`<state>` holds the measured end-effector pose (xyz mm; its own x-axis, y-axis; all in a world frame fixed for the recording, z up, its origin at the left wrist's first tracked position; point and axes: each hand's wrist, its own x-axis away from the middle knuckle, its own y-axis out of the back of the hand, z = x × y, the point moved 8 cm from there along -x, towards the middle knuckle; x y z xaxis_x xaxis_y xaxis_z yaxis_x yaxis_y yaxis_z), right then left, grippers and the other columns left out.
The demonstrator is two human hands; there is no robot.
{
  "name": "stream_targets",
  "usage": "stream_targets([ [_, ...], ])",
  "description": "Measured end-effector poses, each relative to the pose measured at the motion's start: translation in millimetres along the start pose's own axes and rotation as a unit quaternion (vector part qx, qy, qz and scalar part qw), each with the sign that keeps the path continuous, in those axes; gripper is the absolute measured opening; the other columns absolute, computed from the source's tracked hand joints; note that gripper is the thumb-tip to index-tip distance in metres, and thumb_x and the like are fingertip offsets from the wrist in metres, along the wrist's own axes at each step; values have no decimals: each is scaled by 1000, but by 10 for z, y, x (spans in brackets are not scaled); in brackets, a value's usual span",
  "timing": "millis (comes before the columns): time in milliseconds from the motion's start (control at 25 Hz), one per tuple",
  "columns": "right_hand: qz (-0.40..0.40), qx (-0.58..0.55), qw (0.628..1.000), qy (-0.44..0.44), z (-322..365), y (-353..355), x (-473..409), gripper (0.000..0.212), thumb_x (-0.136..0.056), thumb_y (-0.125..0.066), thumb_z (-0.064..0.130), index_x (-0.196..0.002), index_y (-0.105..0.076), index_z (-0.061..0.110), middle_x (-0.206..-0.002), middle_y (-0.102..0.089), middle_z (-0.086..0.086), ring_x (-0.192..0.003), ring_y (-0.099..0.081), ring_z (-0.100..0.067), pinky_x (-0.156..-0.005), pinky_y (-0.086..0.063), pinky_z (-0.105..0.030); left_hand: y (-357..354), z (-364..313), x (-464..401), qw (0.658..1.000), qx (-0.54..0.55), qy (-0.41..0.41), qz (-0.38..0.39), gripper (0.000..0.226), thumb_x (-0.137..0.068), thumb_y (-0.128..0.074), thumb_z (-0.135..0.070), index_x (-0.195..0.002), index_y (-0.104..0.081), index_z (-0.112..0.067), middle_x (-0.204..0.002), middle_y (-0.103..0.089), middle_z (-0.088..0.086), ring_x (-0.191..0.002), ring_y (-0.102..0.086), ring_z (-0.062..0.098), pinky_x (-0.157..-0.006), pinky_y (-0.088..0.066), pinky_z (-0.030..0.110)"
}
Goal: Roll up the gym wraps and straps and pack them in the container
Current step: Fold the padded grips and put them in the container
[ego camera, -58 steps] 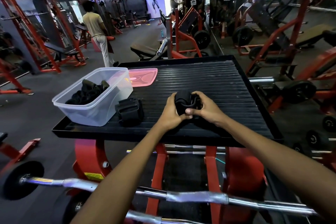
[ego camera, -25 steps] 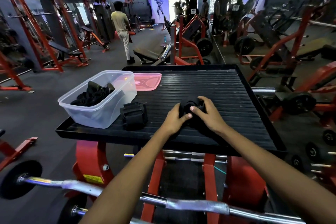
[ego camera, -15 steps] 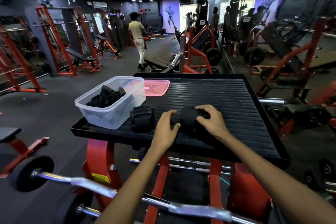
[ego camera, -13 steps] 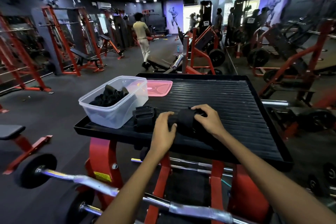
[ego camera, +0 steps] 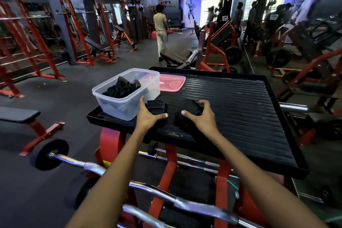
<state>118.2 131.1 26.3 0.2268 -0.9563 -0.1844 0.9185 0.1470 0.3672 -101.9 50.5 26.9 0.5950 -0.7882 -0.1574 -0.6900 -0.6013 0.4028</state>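
Note:
A clear plastic container [ego camera: 118,106] stands at the left of the black ribbed platform [ego camera: 240,109], with several rolled black wraps [ego camera: 121,89] inside. My left hand [ego camera: 148,115] grips a black strap bundle [ego camera: 157,106] right beside the container. My right hand [ego camera: 200,116] grips a rolled black wrap [ego camera: 188,110] in the middle of the platform's front. The two bundles lie a short gap apart.
A pink lid [ego camera: 171,82] lies behind the container. A curl barbell [ego camera: 88,165] with plates crosses below the platform's red stand. Red racks, benches and machines surround the spot. A person [ego camera: 160,29] walks on the dark floor further back.
My left hand let go of the rolled wrap and moved left onto the strap bundle by the container. My right hand keeps hold of the roll. The view tilted up.

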Motion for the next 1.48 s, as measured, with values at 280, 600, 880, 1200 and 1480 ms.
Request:
stream_targets([
  [280,45,24,998,24,34,-464,-16,92,-61,-85,37,-133,-35,12,-133,-43,-10,-122,-45,-22,-98,-36,-25,-19,-32,-3,991,36,-34,123,51,-61,-83,3,-108,-63,3,-90,-66,-10,-74,-64,-11,-76,-51,12],
  [600,-61,-76,994,58,278,-232,-40,70,-62,-86,33,-118,-47,19,-119,-57,-2,-106,-53,-13,-89,-40,-19,190,-279,-1,996,41,-76,23,77,-53,-91,-14,-117,-49,-17,-107,-59,-6,-102,-57,11,-88,-46,12],
  [880,-55,-177,981,62,1045,-556,-497,53,-68,-83,24,-108,-49,18,-98,-56,9,-87,-55,-4,-68,-43,-4,863,-905,-613,987,23,-157,10,70,-57,-88,-10,-115,-50,-16,-107,-57,-8,-98,-56,6,-71,-42,0],
  [1200,-74,-124,988,46,1676,-1346,-1377,72,-57,-89,29,-110,-44,10,-109,-57,-6,-100,-57,-21,-84,-49,-33,1652,-422,-1612,990,74,-120,-30,74,-56,-89,-11,-119,-50,-14,-107,-62,-3,-100,-61,13,-91,-50,30],
  [1480,26,214,974,71,1568,-2014,-1845,76,-62,-85,35,-120,-47,6,-122,-53,-15,-110,-53,-31,-81,-42,-33,1655,-1,-2202,990,108,-89,32,72,-59,-86,-4,-119,-47,-9,-110,-61,2,-100,-60,15,-82,-51,22],
])
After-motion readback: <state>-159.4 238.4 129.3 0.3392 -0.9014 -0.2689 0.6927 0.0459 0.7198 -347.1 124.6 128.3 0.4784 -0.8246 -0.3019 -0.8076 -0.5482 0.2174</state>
